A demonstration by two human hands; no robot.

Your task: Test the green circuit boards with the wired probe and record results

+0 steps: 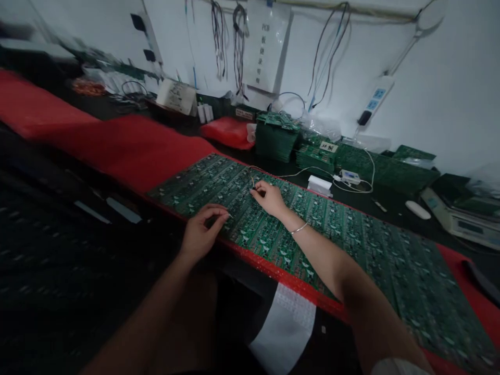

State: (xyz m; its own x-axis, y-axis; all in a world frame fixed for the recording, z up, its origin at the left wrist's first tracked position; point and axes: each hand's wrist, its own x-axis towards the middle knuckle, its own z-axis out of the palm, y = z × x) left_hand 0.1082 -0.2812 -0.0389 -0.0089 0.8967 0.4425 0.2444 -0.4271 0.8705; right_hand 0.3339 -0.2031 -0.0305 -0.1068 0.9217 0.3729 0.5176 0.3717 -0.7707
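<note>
A long row of green circuit board panels, dotted with small parts, lies before me on red bubble wrap. My right hand, with a bangle at the wrist, is over the panels' far half. Its thumb and forefinger pinch a small dark connector at the end of a thin pale cable. That cable runs to a small white box behind the boards. Close to the panels' near edge, my left hand has thumb and forefinger pinched together. A tiny pale tip shows there, too small to name.
Stacked circuit boards stand along the wall, beside a red bag. Behind the panels is a white roll. A digital scale and a white mouse-shaped object sit at right. Cables and a power strip hang on the wall.
</note>
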